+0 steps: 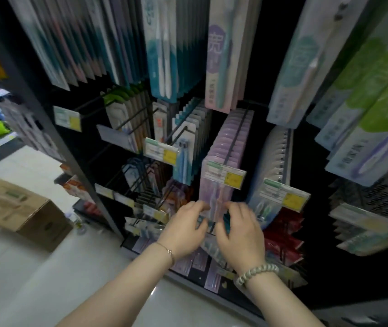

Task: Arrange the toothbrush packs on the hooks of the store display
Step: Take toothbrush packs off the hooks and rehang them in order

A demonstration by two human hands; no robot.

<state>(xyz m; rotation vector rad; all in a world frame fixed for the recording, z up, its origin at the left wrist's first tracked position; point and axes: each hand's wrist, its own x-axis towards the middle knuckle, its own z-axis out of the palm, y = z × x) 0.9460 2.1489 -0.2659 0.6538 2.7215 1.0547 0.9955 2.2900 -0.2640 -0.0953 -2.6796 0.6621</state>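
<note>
Low in the centre of the frame, the left hand point(186, 228) and the right hand point(238, 234) meet at a clear toothbrush pack with teal parts point(212, 224), which sits between them, in front of the dark display. The right fingers point(223, 208) curl over the pack's right edge and hold it narrowly. The left fingers point(197, 205) bend toward its left edge, but blur hides whether they close on it. Just above the fingers hangs a full row of lilac toothbrush packs point(226, 147) on a black wire hook point(235, 135), fronted by a white price tag with a yellow patch point(226, 177). At the left of the frame a brown cardboard box point(20, 208) lies on the pale tiled floor point(46, 279).
</note>
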